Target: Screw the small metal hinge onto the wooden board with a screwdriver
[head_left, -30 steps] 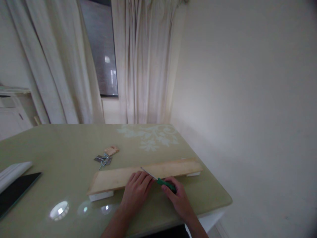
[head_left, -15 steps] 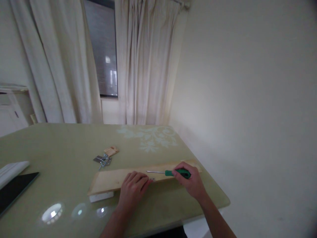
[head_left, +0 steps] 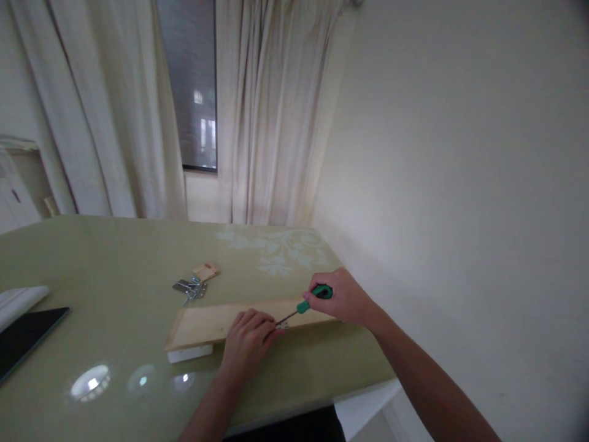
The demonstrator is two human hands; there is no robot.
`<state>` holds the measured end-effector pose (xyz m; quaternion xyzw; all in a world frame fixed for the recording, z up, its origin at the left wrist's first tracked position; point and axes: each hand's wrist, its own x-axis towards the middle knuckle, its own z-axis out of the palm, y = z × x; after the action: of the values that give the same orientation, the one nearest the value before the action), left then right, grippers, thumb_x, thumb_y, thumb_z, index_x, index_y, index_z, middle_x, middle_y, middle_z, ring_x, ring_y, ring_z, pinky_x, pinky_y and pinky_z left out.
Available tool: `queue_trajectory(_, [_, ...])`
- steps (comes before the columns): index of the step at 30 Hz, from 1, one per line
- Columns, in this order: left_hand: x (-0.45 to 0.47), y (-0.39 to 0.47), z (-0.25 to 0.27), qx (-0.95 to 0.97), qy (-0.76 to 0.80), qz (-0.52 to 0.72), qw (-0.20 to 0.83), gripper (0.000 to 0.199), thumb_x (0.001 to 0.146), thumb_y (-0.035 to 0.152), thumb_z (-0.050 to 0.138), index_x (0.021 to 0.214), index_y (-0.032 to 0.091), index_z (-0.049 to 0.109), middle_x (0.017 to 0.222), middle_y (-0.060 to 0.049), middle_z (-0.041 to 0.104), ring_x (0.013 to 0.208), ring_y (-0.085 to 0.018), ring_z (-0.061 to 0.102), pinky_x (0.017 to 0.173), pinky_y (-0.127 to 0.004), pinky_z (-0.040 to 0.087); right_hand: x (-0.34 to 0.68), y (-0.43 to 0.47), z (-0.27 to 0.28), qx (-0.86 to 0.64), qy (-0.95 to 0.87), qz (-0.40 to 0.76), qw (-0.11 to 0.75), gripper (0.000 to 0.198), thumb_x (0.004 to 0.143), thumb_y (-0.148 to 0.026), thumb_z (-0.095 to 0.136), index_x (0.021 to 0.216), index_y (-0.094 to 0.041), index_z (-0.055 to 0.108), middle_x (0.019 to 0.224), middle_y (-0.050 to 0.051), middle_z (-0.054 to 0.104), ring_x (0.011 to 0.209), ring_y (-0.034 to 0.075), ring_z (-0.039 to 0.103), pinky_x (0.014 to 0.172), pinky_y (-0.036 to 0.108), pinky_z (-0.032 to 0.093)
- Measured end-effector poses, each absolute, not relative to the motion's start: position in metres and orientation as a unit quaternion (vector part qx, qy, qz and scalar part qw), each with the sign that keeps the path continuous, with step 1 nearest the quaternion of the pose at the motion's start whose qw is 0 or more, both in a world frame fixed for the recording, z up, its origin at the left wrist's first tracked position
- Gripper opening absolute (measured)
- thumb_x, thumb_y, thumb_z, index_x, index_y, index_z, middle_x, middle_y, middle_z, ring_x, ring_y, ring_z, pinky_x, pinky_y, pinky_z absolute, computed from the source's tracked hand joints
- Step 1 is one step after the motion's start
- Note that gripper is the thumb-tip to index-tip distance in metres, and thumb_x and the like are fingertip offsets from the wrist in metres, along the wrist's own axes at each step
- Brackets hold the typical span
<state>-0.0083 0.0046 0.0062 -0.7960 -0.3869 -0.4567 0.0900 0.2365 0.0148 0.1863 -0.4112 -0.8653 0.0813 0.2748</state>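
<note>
My right hand (head_left: 338,296) is closed round the handle of a green screwdriver (head_left: 302,306). The shaft slants down to the left, and its tip is at my left fingertips. My left hand (head_left: 249,339) rests on the near edge of a pale wooden board (head_left: 202,324), its fingers pinching a small metal plate with holes (head_left: 282,325) against that edge. Those fingers partly cover the plate, so whether a screw sits under the tip I cannot tell. A white block (head_left: 190,353) props up the board's left end.
Beyond the board lie several loose screws and metal plates (head_left: 190,286) beside a small wooden piece (head_left: 206,271). At the left are a dark flat panel (head_left: 28,336) and a white object (head_left: 21,302). A wall (head_left: 460,215) borders the greenish table (head_left: 115,264) on the right.
The screwdriver has swung from lying level above the board to slanting down, its tip now at the metal plate. My right hand has risen and turned; my left hand keeps its place on the board.
</note>
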Motion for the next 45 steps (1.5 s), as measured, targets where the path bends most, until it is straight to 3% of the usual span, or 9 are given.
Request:
queue_trajectory(13, [-0.010,0.003,0.010,-0.793,-0.412,-0.441,0.083,0.015,0.099,0.036,0.080,0.094,0.022,0.077,0.096,-0.002,0.080,0.090,-0.024,0.070,0.084,-0.040,0.047,0.214,0.021,0.204,-0.416,-0.892,0.045,0.173,0.022,0.091,-0.038,0.079,0.077,-0.021,0.079,0.061,-0.002,0.069,0.054,0.010,0.055,0.061,0.024,0.032])
queue_trajectory(24, [-0.008,0.005,0.005,-0.791,-0.413,-0.442,0.091,0.022,0.105,0.042,0.071,0.095,0.023,0.075,0.095,-0.004,0.079,0.089,-0.025,0.068,0.082,-0.040,0.044,0.200,0.025,0.216,-0.446,-0.891,-0.013,0.087,0.022,0.092,-0.040,0.078,0.081,-0.021,0.081,0.067,0.002,0.074,0.064,0.015,0.062,0.063,0.026,0.032])
queue_trajectory(45, [-0.007,0.003,0.008,-0.786,-0.429,-0.437,0.085,0.029,0.106,0.048,0.067,0.094,0.023,0.074,0.094,-0.005,0.078,0.088,-0.025,0.067,0.079,-0.039,0.047,0.182,0.030,0.227,-0.412,-0.910,-0.046,0.018,0.025,0.093,-0.046,0.077,0.085,-0.023,0.081,0.080,0.004,0.081,0.075,0.020,0.068,0.062,0.029,0.028])
